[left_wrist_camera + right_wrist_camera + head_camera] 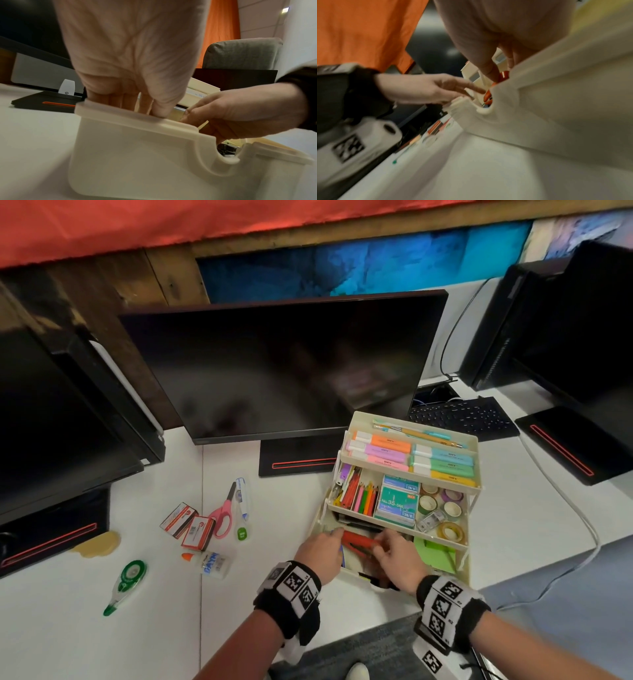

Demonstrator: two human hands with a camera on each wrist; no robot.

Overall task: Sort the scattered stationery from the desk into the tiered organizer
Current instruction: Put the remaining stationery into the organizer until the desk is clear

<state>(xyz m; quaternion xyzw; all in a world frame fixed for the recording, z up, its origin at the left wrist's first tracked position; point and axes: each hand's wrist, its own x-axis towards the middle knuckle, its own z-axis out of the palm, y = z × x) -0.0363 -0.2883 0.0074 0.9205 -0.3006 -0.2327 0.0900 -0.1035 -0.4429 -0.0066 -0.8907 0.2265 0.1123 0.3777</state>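
Note:
A cream tiered organizer (477,453) stands on the white desk, right of centre. Highlighters fill its top tier; coloured pencils, staple boxes and tape rolls fill the middle one. Both hands reach into the bottom tier. My right hand (394,553) pinches a red tool (358,540) between thumb and fingers, and the red tool (503,75) also shows at the tray's notch. My left hand (322,546) touches its left end with extended fingers (471,89). From the left wrist, the organizer wall (137,148) hides the fingertips. Green sticky notes (435,553) lie in the same tier.
Left of the organizer lie pink scissors (222,513), two red-and-white boxes (188,525), a white pen (242,498), a glue bottle (212,563) and a green correction tape (126,577). A monitor (284,364) stands behind; a keyboard (462,416) and cable (582,525) lie to the right.

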